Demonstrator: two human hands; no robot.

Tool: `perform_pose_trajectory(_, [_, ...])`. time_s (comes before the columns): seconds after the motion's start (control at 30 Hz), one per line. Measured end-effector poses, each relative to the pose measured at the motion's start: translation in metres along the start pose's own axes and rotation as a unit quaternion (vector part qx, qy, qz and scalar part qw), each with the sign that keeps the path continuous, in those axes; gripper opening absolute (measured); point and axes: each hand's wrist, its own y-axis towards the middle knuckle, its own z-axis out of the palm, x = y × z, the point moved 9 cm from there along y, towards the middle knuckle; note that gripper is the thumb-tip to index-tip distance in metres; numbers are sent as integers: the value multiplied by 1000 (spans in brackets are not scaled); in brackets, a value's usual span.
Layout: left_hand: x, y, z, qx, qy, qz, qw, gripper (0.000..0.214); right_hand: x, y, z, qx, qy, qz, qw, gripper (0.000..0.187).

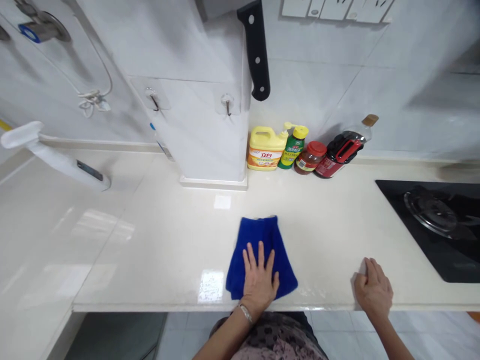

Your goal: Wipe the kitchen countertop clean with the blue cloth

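My left hand [258,282] lies flat on a folded blue cloth [258,232], its fingers spread and pointing away from me. The cloth rests on the pale countertop [172,245] close to its front edge, and part of it is hidden under the hand. A bracelet circles the left wrist. Off to the right, my right hand [375,290] leans on the bare counter near the same edge, apart from the cloth. Its fingers lie close together, slightly bent, with the thumb at the side; I see nothing in it.
Against the back wall stand a yellow detergent jug [266,150], a green bottle [292,147], a red-lidded jar [310,157] and a dark sauce bottle [339,152]. A black gas hob [438,220] is at right. A black-handled knife [257,55] hangs above; a white handheld device [67,160] lies left.
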Motion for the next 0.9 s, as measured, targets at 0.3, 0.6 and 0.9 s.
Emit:
perform_pose_trajectory(0.3, [32, -32, -25, 45, -19, 81, 996, 57, -7, 1, 5, 26, -23, 2, 999, 63])
perform_pose_trajectory(0.6, [176, -72, -101, -1, 77, 23, 997, 47, 2, 2, 0, 10, -7, 7, 1000, 62])
perform_pose_trajectory(0.9, [357, -98, -180, -94, 129, -253, 954, 57, 3, 1, 2, 15, -10, 20, 1000, 62])
